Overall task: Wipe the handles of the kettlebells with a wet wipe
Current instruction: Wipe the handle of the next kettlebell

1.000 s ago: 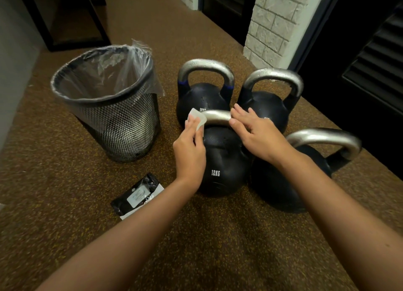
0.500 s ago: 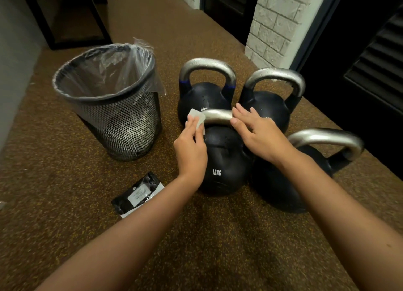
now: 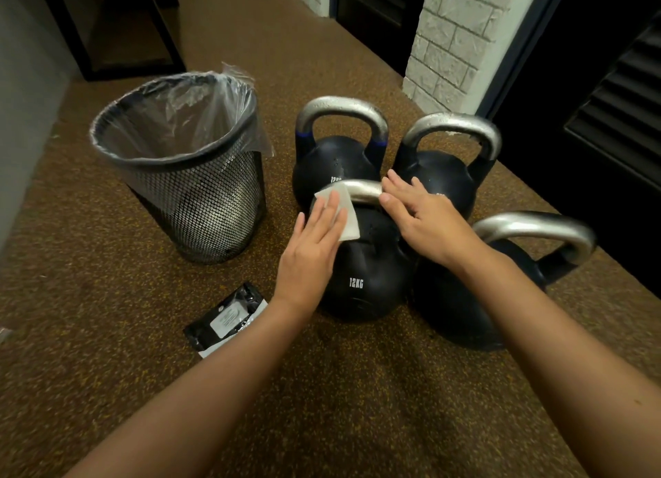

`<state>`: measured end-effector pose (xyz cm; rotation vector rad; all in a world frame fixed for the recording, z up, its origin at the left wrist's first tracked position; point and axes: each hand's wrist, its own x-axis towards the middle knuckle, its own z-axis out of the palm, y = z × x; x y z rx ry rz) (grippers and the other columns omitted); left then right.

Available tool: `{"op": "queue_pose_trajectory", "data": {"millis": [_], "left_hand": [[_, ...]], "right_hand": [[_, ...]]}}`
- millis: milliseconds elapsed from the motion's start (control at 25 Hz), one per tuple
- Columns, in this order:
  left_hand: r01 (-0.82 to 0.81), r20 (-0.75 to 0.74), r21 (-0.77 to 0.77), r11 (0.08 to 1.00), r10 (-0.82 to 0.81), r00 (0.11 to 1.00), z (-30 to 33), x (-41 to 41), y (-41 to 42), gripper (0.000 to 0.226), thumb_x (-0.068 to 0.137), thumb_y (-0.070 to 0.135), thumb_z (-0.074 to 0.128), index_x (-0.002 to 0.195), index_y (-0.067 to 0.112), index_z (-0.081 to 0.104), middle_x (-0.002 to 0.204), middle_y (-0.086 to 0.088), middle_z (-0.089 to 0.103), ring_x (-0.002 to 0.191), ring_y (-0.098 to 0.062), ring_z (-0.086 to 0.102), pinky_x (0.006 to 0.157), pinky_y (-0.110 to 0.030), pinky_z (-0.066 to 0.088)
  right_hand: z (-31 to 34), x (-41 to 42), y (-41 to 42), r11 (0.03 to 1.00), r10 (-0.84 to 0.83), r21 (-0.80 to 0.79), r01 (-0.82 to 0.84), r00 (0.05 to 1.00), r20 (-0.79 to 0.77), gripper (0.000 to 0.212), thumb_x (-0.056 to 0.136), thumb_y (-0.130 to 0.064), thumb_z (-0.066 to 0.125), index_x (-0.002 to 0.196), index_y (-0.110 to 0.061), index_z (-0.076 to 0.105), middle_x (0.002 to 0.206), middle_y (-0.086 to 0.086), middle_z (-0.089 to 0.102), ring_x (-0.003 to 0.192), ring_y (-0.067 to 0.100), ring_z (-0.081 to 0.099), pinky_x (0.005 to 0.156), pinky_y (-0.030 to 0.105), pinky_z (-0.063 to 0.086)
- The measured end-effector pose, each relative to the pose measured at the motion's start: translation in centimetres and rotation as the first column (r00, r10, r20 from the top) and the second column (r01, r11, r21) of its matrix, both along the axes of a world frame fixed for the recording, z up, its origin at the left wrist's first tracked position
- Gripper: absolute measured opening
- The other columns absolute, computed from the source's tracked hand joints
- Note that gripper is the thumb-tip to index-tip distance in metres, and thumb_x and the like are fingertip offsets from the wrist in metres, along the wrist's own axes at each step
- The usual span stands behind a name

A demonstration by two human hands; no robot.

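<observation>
Several black kettlebells with silver handles stand close together on the floor. The nearest one, marked 12KG (image 3: 368, 277), is between my hands. My left hand (image 3: 314, 241) lies flat with straight fingers and presses a white wet wipe (image 3: 348, 220) against the left end of its handle (image 3: 365, 191). My right hand (image 3: 425, 220) rests over the right end of the same handle, fingers laid across it and thumb on the near side. Two more kettlebells (image 3: 339, 162) (image 3: 440, 177) stand behind it, and another (image 3: 454, 309) is at the right under my right forearm.
A black mesh bin (image 3: 200, 205) with a clear plastic liner stands left of the kettlebells. A black wipe packet (image 3: 225, 320) lies on the brown speckled floor near my left forearm. A white brick pillar (image 3: 447, 37) and dark louvred doors are behind and to the right.
My left hand has flattened and the wipe now lies spread wider over the left end of the handle. My right hand stays on the handle's right end.
</observation>
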<state>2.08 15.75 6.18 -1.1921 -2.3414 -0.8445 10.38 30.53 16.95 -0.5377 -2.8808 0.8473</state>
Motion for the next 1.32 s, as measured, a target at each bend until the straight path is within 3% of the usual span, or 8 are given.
{"op": "queue_pose_trajectory", "data": {"millis": [240,360,520,760,1080,1320], "left_hand": [[0.034,-0.077,-0.077,0.996,-0.04,0.996,-2.4,-2.7,-2.3,0.056,0.083,-0.003,0.063,0.135,0.005,0.043,0.147,-0.015,0.034,0.136,-0.027,0.031,0.109,-0.045,0.029],[0.049,-0.101,-0.057,0.997,-0.055,0.993,-1.6,-2.4,-1.4,0.055,0.084,-0.002,0.063,0.135,0.004,0.044,0.147,-0.017,0.034,0.137,-0.028,0.029,0.11,-0.046,0.028],[0.084,-0.241,-0.094,0.992,-0.105,0.965,-0.3,-2.6,-0.3,0.054,0.083,0.0,0.063,0.134,0.005,0.045,0.146,-0.016,0.036,0.136,-0.032,0.029,0.111,-0.047,0.023],[0.125,-0.388,-0.179,0.976,-0.186,0.903,0.8,-1.9,1.7,0.048,0.088,0.003,0.045,0.136,0.008,0.043,0.146,-0.011,0.037,0.136,-0.029,0.03,0.111,-0.045,0.023],[0.054,-0.226,-0.095,0.994,-0.075,0.971,-0.1,-2.7,-0.4,0.056,0.086,0.003,0.061,0.138,0.011,0.04,0.148,-0.015,0.032,0.138,-0.033,0.025,0.112,-0.047,0.021],[0.076,-0.283,-0.12,0.99,-0.107,0.953,1.7,-2.5,0.8,0.05,0.091,0.008,0.052,0.139,0.014,0.039,0.147,-0.012,0.035,0.137,-0.029,0.03,0.112,-0.046,0.024]], "right_hand": [[0.0,0.0,0.0,1.0,0.004,-0.004,-0.004,1.0,-0.001,0.047,0.099,-0.039,0.032,0.144,-0.028,0.03,0.154,-0.014,0.019,0.146,0.018,0.005,0.115,0.031,0.007],[-0.2,-0.1,0.0,1.0,-0.003,0.004,0.003,1.0,-0.004,0.047,0.099,-0.04,0.032,0.145,-0.027,0.03,0.154,-0.014,0.019,0.146,0.019,0.005,0.116,0.034,0.007],[-0.2,-0.2,0.0,1.0,-0.004,0.002,0.004,1.0,-0.001,0.047,0.099,-0.04,0.03,0.144,-0.027,0.029,0.154,-0.014,0.019,0.146,0.018,0.005,0.116,0.033,0.006],[0.0,0.0,0.0,1.0,0.008,-0.026,-0.008,1.0,-0.007,0.047,0.1,-0.041,0.028,0.144,-0.026,0.029,0.154,-0.012,0.02,0.146,0.017,0.006,0.115,0.031,0.006],[0.0,0.0,0.0,0.999,0.006,-0.035,-0.006,1.0,0.006,0.049,0.1,-0.042,0.024,0.145,-0.026,0.028,0.155,-0.014,0.018,0.146,0.014,0.004,0.115,0.03,0.004],[-0.1,0.0,0.1,0.999,0.006,-0.038,-0.006,1.0,0.003,0.048,0.1,-0.042,0.024,0.145,-0.026,0.028,0.154,-0.014,0.018,0.145,0.013,0.004,0.115,0.029,0.004]]}}
